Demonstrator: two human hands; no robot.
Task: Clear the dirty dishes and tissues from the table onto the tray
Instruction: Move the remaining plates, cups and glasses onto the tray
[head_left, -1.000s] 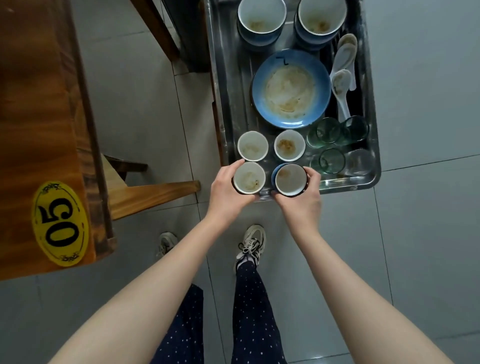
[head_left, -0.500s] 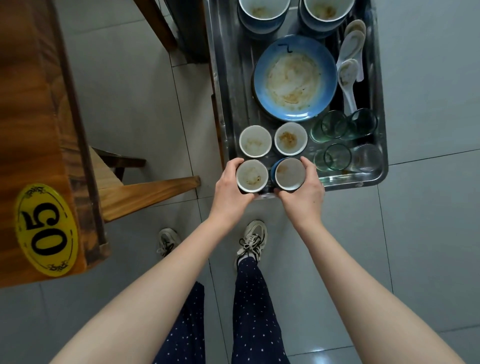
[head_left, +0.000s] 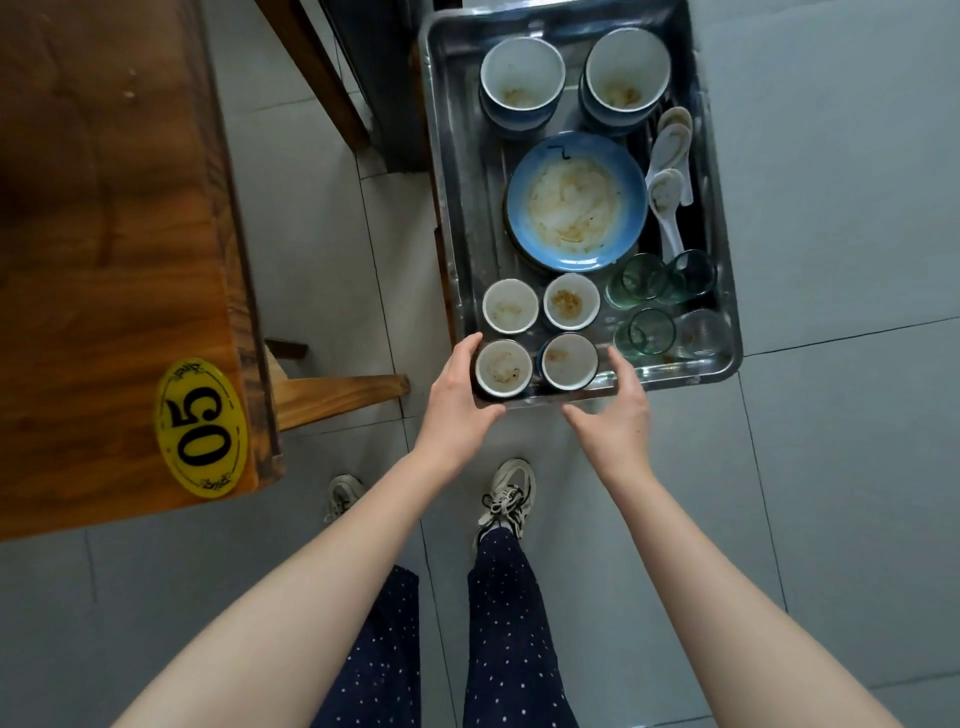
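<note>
A steel tray (head_left: 724, 366) holds the dirty dishes: two stacked bowls (head_left: 522, 78) at its far end, a smeared blue plate (head_left: 576, 200), white spoons (head_left: 667, 179), green glasses (head_left: 649, 291) and four small white cups. My left hand (head_left: 454, 402) grips the near-left cup (head_left: 503, 368) at the tray's near edge, thumb along its left side, fingers under it. The near-right cup (head_left: 570, 361) stands in the tray beside it. My right hand (head_left: 613, 415) hovers just right of that cup with fingers spread, holding nothing.
A wooden table (head_left: 104, 234) with a yellow "05" tag (head_left: 201, 428) fills the left. A wooden seat corner (head_left: 337, 397) juts out between table and tray. Dark wooden legs (head_left: 311, 67) stand behind. Grey tiled floor lies all around, with my feet below.
Both cups came down into the tray's near edge. My right hand let go of the right cup and drew back, fingers spreading. My left hand still holds the left cup.
</note>
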